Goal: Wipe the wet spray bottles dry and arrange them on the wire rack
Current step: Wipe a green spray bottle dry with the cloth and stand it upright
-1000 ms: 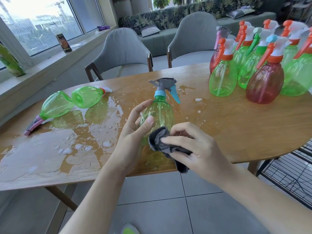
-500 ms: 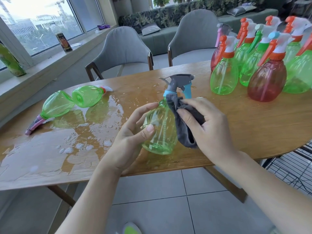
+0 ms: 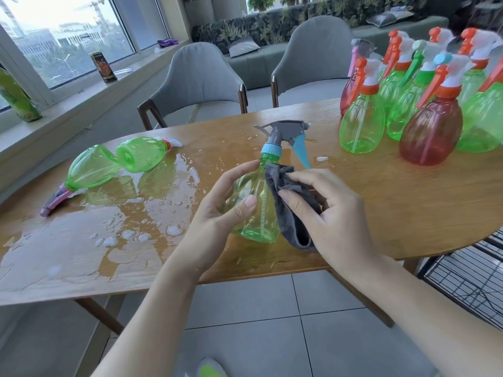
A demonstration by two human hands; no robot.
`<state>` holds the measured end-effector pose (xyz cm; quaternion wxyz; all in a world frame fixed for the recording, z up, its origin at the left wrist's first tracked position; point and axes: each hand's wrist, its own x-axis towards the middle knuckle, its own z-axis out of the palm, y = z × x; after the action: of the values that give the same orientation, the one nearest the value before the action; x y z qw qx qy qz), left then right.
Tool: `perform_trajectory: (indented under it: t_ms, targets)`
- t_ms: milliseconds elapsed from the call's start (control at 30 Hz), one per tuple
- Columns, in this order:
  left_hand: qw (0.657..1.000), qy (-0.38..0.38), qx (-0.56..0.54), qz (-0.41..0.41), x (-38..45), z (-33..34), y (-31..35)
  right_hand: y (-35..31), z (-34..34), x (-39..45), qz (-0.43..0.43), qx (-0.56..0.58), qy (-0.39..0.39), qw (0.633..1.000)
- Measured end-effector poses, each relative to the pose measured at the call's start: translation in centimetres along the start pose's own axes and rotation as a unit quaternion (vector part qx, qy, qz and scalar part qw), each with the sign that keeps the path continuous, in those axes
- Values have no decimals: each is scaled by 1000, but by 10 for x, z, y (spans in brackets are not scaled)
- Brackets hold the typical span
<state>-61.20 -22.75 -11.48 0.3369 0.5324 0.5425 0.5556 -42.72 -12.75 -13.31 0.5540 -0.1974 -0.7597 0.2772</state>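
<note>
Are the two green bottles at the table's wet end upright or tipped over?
Tipped over. Both green bottles lie on their sides in the puddle.

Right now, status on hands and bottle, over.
Left hand grips green bottle upright. Right hand presses grey cloth to its side. Nothing in the way.
</note>
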Motion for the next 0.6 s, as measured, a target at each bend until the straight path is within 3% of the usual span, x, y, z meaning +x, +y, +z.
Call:
perform_trajectory:
  t_ms: [267,433,600]
  targets:
    - [993,53,-102,-36,1,0,-4,3,3,-27,-155,-61,-139,976]
    - [993,34,-109,-38,-3,0,-3,3,-1,-11,-165,-109,-65,978]
    - [998,-21,-58,-1,-6,-10,-5,2,0,13,-79,-96,23,992]
